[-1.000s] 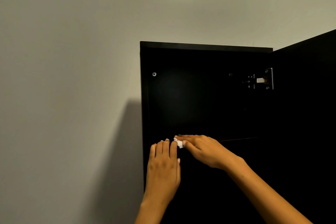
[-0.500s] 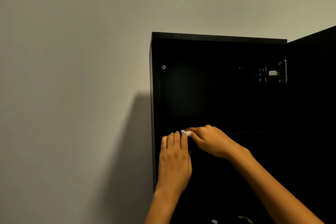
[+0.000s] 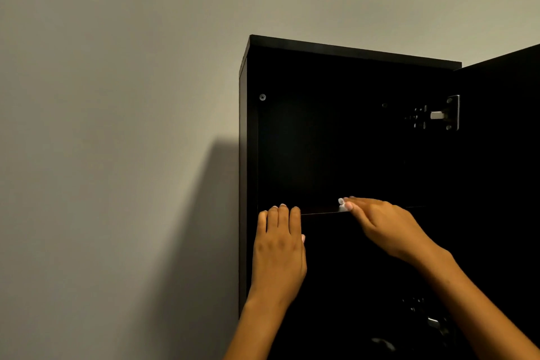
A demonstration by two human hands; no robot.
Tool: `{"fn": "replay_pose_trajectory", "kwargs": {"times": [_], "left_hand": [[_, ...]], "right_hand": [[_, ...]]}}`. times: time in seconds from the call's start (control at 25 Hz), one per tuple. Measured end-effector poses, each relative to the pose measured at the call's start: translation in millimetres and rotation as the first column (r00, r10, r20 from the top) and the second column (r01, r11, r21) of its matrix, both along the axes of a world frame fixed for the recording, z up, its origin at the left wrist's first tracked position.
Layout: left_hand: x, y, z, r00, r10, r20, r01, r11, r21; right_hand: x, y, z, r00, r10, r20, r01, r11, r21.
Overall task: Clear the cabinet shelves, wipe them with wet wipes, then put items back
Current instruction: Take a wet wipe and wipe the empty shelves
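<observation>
A pale wall (image 3: 117, 96) fills everything left of both hands. The black cabinet (image 3: 336, 131) rises above them, its open door (image 3: 502, 184) right of the right hand and cut off by the frame. The shelf (image 3: 321, 210) shows only as a thin edge between the hands. The left hand (image 3: 279, 251) rests straight-fingered on that edge. The right hand (image 3: 388, 228) presses a small white wet wipe (image 3: 342, 205) onto the shelf, mostly hidden under its fingers. Below the right wrist, dim shapes are unreadable.

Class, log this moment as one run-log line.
stage: wiping shelf | left hand: rests on shelf edge | right hand: pinches wipe | cabinet door: open
</observation>
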State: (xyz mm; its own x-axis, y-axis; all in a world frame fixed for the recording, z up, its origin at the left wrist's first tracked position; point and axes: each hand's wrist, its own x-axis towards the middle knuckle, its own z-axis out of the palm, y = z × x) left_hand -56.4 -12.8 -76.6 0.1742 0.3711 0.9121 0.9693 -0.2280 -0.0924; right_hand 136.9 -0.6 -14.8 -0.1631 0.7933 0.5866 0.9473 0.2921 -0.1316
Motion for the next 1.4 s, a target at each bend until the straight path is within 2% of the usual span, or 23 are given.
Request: {"fn": "replay_pose_trajectory", "kwargs": {"times": [0.08,0.16,0.28,0.36,0.48,0.56,0.64,0.72,0.8,0.88,0.96,1.2,1.32,1.4], "left_hand": [[-0.7,1.3,0.5,1.000,-0.002,0.003,0.002,1.000,0.004],[-1.4,3.1,0.0,1.000,-0.011,0.001,0.011,1.000,0.011],[-2.1,4.2,-0.5,1.000,-0.026,0.013,0.026,1.000,0.001],[-2.4,4.1,0.1,0.999,-0.031,0.012,0.031,0.999,0.004],[-2.0,2.9,0.1,1.000,-0.028,0.006,0.028,1.000,0.003],[-1.3,2.7,0.7,1.000,-0.027,0.014,0.027,1.000,-0.004],[-1.4,3.5,0.8,0.999,-0.027,0.017,0.027,1.000,-0.010],[-1.3,3.6,0.8,1.000,-0.027,0.013,0.027,1.000,-0.011],[-1.5,2.8,0.8,1.000,-0.019,-0.001,0.019,1.000,-0.021],[-2.6,2.6,1.9,1.000,-0.015,-0.013,0.015,0.999,-0.033],[-2.7,2.1,2.9,1.000,-0.010,-0.018,0.009,0.999,-0.041],[-1.3,-6.7,4.7,1.000,0.017,-0.021,-0.019,0.997,-0.076],[-2.8,-5.1,5.1,0.998,0.036,-0.046,-0.040,0.996,-0.081],[-2.9,-4.0,4.7,0.998,0.041,-0.057,-0.046,0.995,-0.091]], "right_hand": [[-18.5,-5.1,-6.8,0.990,0.138,0.033,-0.141,0.985,0.098],[-27.7,6.5,-5.7,0.979,0.185,0.081,-0.191,0.979,0.071],[-12.2,26.1,5.1,0.995,0.096,0.034,-0.092,0.992,-0.089],[12.1,22.1,7.0,0.998,-0.054,-0.036,0.051,0.996,-0.079],[34.7,-0.9,-11.6,0.976,-0.126,-0.180,0.151,0.979,0.134],[21.5,-12.9,-23.1,0.980,-0.021,-0.196,0.077,0.956,0.283],[-4.8,-13.8,-22.9,0.989,0.086,-0.122,-0.044,0.948,0.314],[-26.3,-3.2,-12.8,0.991,0.124,-0.049,-0.113,0.976,0.187],[-34.7,15.6,3.8,0.994,0.111,-0.020,-0.111,0.993,-0.033],[-28.2,34.0,19.8,0.997,0.062,-0.044,-0.070,0.970,-0.232],[-10.7,44.0,25.8,0.996,0.007,-0.089,-0.034,0.952,-0.305],[38.7,30.1,17.0,0.959,-0.281,-0.040,0.264,0.934,-0.241],[30.4,9.0,5.0,0.948,-0.315,-0.040,0.316,0.948,0.025],[14.2,1.4,-4.8,0.986,-0.160,-0.048,0.167,0.966,0.196]]}}
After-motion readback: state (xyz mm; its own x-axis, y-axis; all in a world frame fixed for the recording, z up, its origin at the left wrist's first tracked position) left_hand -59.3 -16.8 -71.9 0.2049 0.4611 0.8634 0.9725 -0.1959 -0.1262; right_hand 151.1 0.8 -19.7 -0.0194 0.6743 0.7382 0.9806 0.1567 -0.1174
